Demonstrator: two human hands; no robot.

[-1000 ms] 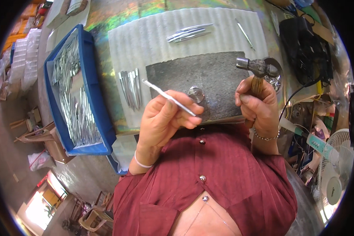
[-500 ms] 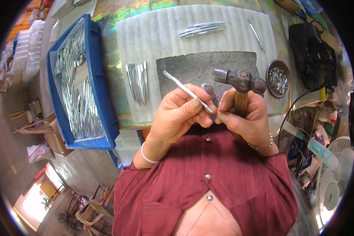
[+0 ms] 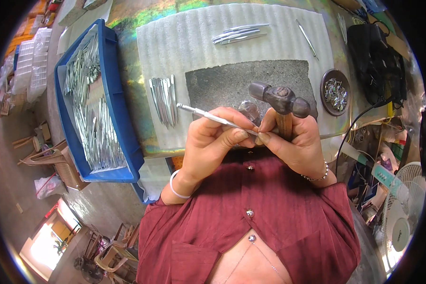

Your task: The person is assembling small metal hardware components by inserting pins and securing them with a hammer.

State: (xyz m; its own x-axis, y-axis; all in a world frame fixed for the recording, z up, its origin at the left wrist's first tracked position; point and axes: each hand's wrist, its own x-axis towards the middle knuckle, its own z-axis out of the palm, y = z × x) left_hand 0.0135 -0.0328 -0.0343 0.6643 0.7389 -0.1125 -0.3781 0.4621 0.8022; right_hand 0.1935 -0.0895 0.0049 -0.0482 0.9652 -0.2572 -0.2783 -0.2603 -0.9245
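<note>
My left hand [image 3: 213, 137] is closed round a slim silver metal rod [image 3: 201, 112], which slants from upper left down to the fingertips of both hands. My right hand [image 3: 300, 146] grips a ball-peen hammer [image 3: 281, 98] by its wooden handle, close under the head. Its thumb and forefinger also pinch at the rod's lower end; whether a small part is between them cannot be made out. Just beyond the fingers, a round shiny metal piece [image 3: 249, 110] is partly hidden. Similar slim metal rods [image 3: 163, 102] lie in a row left of my left hand.
A dark grey mat [image 3: 213, 85] rests on white foam sheeting [image 3: 175, 42]. More rods [image 3: 239, 34] and a single one [image 3: 307, 40] lie farther back. At left stands a blue tray [image 3: 113, 94] full of rods; at right, a brown bowl [image 3: 323, 90] of small metal parts. A fan [image 3: 402, 213] stands lower right.
My left hand has tilted the rod flatter and brought its lower end to my right fingertips. The hammer head has shifted slightly left and toward me.
</note>
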